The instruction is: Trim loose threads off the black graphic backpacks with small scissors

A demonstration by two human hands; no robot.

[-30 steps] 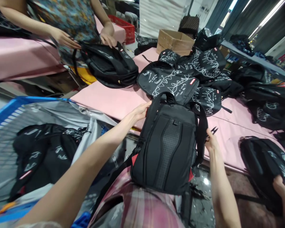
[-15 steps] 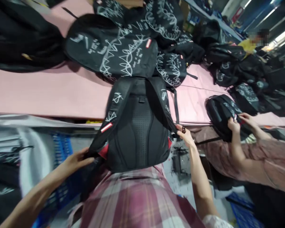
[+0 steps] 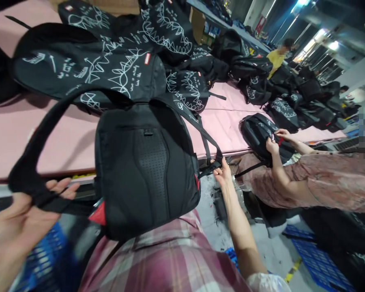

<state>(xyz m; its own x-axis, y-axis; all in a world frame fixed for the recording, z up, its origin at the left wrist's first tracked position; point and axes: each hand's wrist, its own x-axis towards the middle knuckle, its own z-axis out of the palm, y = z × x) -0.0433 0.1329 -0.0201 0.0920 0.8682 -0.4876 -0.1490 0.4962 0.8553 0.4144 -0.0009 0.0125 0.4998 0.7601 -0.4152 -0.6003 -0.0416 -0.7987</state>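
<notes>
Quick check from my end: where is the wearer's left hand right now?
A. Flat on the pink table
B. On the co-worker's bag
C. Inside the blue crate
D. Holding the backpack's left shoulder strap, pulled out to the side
D: the left hand has the shoulder strap running across its palm, drawn out away from the backpack, while the right hand grips the other strap's lower end.

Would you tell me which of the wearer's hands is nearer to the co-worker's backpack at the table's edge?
Right. The right hand grips a strap just left of the co-worker's backpack; the left hand holds the other shoulder strap at the far left.
</notes>
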